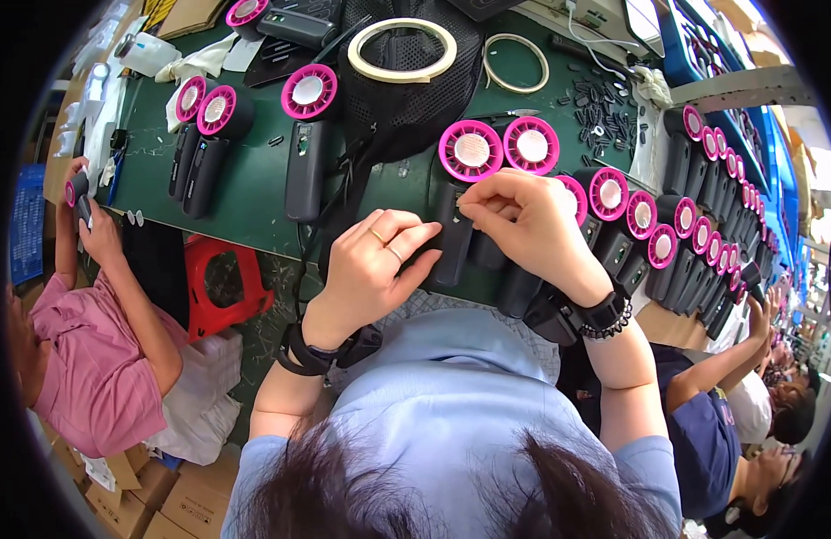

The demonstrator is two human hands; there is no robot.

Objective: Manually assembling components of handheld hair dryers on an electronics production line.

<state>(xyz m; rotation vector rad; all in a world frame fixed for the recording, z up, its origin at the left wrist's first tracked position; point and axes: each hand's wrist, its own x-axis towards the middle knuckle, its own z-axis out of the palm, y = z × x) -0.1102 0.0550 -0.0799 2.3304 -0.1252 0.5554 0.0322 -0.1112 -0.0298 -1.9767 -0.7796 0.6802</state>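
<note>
fan (pixel 454 247) between hands (pixel 534 223), other fans (pixel 532 145) alongside

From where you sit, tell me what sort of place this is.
Most likely a factory assembly workshop: a long row of matching grey handheld devices with pink rings, loose black parts scattered on a green worktop, and a neighbouring worker in pink holding a similar device.

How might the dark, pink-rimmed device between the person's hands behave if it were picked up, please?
The device would probably stay stiff, since its handle looks straight and solid. It may feel heavier toward the round head, which is wider than the handle. Rolling seems unlikely, given the long handle.
</note>
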